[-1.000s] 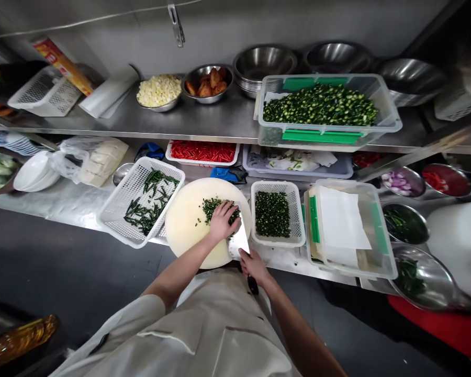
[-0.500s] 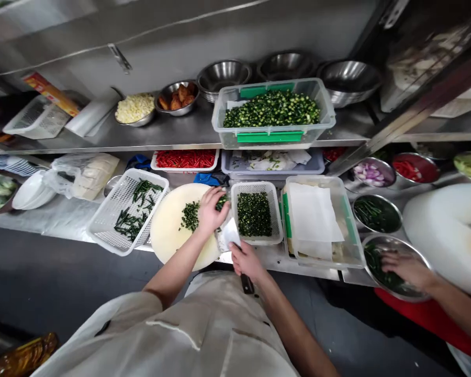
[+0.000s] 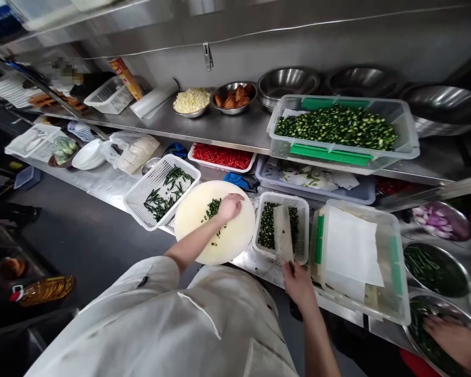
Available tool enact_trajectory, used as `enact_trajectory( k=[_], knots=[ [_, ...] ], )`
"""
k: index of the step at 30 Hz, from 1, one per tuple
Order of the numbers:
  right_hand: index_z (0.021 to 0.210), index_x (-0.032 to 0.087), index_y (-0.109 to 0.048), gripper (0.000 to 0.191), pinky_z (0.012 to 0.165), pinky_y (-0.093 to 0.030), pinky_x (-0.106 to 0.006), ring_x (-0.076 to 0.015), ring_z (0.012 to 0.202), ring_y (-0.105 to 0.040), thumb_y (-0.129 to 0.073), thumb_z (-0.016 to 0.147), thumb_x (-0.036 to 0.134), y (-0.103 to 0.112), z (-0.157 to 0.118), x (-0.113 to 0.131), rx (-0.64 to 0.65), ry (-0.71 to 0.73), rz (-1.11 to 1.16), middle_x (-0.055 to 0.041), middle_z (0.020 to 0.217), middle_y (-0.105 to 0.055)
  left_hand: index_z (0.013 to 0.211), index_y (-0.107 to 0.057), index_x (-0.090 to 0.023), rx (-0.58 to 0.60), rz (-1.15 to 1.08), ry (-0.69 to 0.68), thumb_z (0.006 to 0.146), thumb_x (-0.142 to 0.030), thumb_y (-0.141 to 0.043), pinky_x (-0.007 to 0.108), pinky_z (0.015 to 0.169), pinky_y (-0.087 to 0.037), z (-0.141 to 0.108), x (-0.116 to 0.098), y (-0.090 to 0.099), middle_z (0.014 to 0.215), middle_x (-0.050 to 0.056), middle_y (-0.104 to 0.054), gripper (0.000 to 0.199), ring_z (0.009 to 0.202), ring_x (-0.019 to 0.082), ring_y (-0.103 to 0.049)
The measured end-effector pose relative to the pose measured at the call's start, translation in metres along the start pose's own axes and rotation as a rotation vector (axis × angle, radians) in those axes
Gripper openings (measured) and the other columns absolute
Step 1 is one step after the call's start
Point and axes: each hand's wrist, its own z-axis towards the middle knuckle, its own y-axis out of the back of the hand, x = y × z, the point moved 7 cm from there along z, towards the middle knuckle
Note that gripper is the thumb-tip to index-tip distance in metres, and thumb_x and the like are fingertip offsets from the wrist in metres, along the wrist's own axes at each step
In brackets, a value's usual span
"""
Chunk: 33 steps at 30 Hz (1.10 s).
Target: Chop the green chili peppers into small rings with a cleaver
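A cleaver [image 3: 283, 235] is in my right hand [image 3: 298, 283], gripped by its handle, its blade over the white basket of chopped green pieces [image 3: 266, 226]. My left hand [image 3: 231, 206] rests with curled fingers over the round cutting board [image 3: 196, 230]; whether anything is under them is hidden. Chopped green pieces [image 3: 212, 208] lie beside it on the board. Left of the board, a perforated white basket [image 3: 135, 196] holds longer green pieces. A clear box [image 3: 361, 296] with white paper stands right of the basket.
On the shelf [image 3: 239, 125] stand a large box of chopped greens [image 3: 337, 125], metal bowls [image 3: 288, 84] and a bowl of fried pieces [image 3: 235, 98]. Beneath it lies a tray of red chillies [image 3: 222, 156]. Another person's hand [image 3: 451, 335] is in a bowl at the lower right.
The view has shifted left. The cleaver has moved from the board's right edge to over the basket, and my left hand has parted from the blade, staying over the board.
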Motion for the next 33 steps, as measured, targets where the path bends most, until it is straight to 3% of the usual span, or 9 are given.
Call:
enact_trajectory(
  k=[2,5,9,13,18,24,27,33],
  knots=[
    [0.102,0.023,-0.070,0.040,0.081,-0.055,-0.036,-0.0307,0.097,-0.074,-0.044,0.102,0.053,-0.021,-0.006,0.021,0.030,0.052,-0.012,-0.0140,0.094,-0.077,0.124,-0.078,-0.017,0.092,0.110,0.035,0.089,-0.011,-0.056,0.046,0.116,-0.052,0.001,0.048,0.026,0.128,0.010,-0.077,0.042,0.120,0.027,-0.068],
    [0.107,0.021,-0.072,0.039,0.095,-0.053,-0.036,-0.0303,0.110,-0.073,-0.043,0.103,0.047,-0.055,-0.011,0.053,0.113,0.124,-0.039,-0.0159,0.111,-0.079,0.121,-0.079,-0.019,0.239,0.174,-0.060,0.085,-0.009,-0.056,0.040,0.114,-0.052,-0.002,0.087,0.041,0.125,0.009,-0.078,0.044,0.116,0.025,-0.071],
    [0.107,0.019,-0.072,0.041,0.098,-0.052,-0.036,-0.0303,0.111,-0.072,-0.040,0.105,0.045,-0.085,-0.015,0.075,0.191,0.141,-0.105,-0.0164,0.113,-0.079,0.115,-0.080,-0.022,0.303,0.149,-0.182,0.088,-0.012,-0.057,0.036,0.107,-0.055,-0.008,0.101,0.041,0.118,0.008,-0.078,0.037,0.111,0.024,-0.072],
    [0.109,0.021,-0.072,0.038,0.098,-0.051,-0.035,-0.0290,0.111,-0.072,-0.041,0.106,0.042,-0.090,-0.018,0.081,0.175,0.112,-0.131,-0.0148,0.115,-0.079,0.104,-0.080,-0.022,0.317,0.094,-0.202,0.090,-0.017,-0.062,0.035,0.100,-0.056,-0.007,0.110,0.045,0.105,0.007,-0.077,0.024,0.099,0.023,-0.073],
    [0.105,0.020,-0.072,0.037,0.091,-0.050,-0.033,-0.0290,0.107,-0.073,-0.041,0.107,0.041,-0.091,-0.025,0.086,0.145,0.047,-0.191,-0.0142,0.109,-0.079,0.108,-0.075,-0.022,0.201,-0.011,-0.190,0.094,-0.021,-0.062,0.036,0.099,-0.054,-0.022,0.099,0.051,0.103,0.007,-0.076,0.020,0.100,0.024,-0.071],
    [0.104,0.020,-0.072,0.035,0.082,-0.047,-0.030,-0.0277,0.100,-0.073,-0.043,0.109,0.038,-0.096,-0.036,0.103,0.099,0.016,-0.250,-0.0126,0.100,-0.078,0.106,-0.075,-0.021,0.234,-0.014,-0.267,0.095,-0.022,-0.061,0.041,0.099,-0.051,-0.064,0.047,0.009,0.102,0.009,-0.075,0.017,0.103,0.027,-0.068],
    [0.106,0.021,-0.073,0.032,0.081,-0.046,-0.030,-0.0273,0.099,-0.073,-0.046,0.109,0.037,-0.100,-0.041,0.113,0.103,0.042,-0.248,-0.0118,0.101,-0.079,0.107,-0.077,-0.021,0.237,0.011,-0.236,0.092,-0.020,-0.062,0.043,0.101,-0.050,-0.070,0.045,0.001,0.103,0.010,-0.075,0.021,0.107,0.029,-0.066],
    [0.111,0.019,-0.073,0.027,0.082,-0.045,-0.030,-0.0275,0.099,-0.074,-0.048,0.108,0.029,-0.115,-0.042,0.118,0.140,0.006,-0.284,-0.0139,0.106,-0.079,0.107,-0.078,-0.021,0.259,-0.007,-0.276,0.093,-0.021,-0.061,0.044,0.104,-0.051,-0.065,0.051,0.011,0.102,0.011,-0.074,0.022,0.107,0.029,-0.065]
  ],
)
